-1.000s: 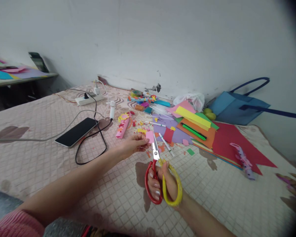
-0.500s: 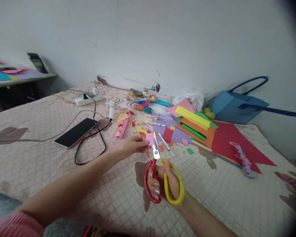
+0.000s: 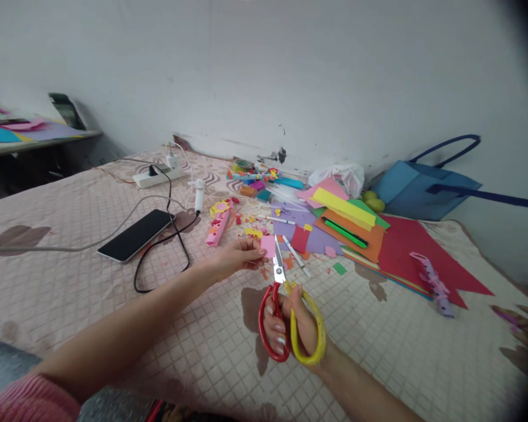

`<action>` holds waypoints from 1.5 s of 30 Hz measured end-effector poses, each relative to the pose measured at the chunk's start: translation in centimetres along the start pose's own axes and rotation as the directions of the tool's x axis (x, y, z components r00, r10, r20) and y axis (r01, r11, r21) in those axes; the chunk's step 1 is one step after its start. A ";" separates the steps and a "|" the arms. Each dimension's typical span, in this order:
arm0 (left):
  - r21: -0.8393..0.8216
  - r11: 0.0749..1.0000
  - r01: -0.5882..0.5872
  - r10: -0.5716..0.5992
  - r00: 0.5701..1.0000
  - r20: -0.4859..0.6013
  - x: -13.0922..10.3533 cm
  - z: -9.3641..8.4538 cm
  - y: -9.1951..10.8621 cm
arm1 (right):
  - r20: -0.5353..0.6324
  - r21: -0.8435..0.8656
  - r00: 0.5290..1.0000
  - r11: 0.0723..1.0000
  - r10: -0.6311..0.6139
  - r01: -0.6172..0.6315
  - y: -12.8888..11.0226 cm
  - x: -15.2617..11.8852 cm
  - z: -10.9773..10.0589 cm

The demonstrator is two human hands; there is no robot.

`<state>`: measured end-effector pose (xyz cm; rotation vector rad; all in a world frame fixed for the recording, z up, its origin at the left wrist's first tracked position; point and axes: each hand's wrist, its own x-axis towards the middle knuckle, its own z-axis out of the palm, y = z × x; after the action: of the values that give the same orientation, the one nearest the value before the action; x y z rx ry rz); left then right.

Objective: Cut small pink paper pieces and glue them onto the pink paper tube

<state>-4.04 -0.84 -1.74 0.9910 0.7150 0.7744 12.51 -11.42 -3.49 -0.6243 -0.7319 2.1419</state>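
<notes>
My left hand (image 3: 242,255) pinches a small pink paper square (image 3: 268,246) between thumb and fingers. Around the handles of a pair of scissors (image 3: 278,271) my right hand (image 3: 305,322) is closed, fingers through the red loop and thumb at the yellow one. The blades point away from me, with their tips beside the right edge of the pink paper; whether they touch it I cannot tell. Beyond the hands lie scattered paper scraps, a white marker (image 3: 296,256) and a small red paper piece (image 3: 300,239).
A black-screened tablet (image 3: 136,235) lies at left, near black cable loops and a power strip (image 3: 158,178). Coloured sheets (image 3: 405,252) with a green pen (image 3: 345,232) spread to the right. A decorated pink paper roll (image 3: 219,226) and a blue bag (image 3: 418,190) are farther back.
The scissors' handles have drawn slightly closer together, the yellow loop shifting a little left. My left hand and the pink paper have hardly moved.
</notes>
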 end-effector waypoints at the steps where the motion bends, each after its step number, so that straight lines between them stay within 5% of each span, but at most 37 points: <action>1: -0.001 1.000 -0.001 0.001 1.000 0.006 0.0 0.0 0.0 | 0.002 0.002 1.000 1.000 0.003 -0.003 -0.1 0.0 0.0; 37: 0.001 1.000 -0.016 0.016 0.999 0.031 0.0 0.0 0.2 | 0.007 0.008 1.000 1.000 -0.008 0.008 0.1 0.0 -0.4; 45: 0.038 0.999 0.009 -0.010 1.000 0.022 0.1 -0.2 0.0 | -0.142 -0.105 0.983 0.989 -0.120 0.105 -1.4 0.1 -0.3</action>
<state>-4.13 -0.68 -1.83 1.0284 0.7164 0.7430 13.34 -10.50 -2.83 -0.7662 -0.7750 1.9427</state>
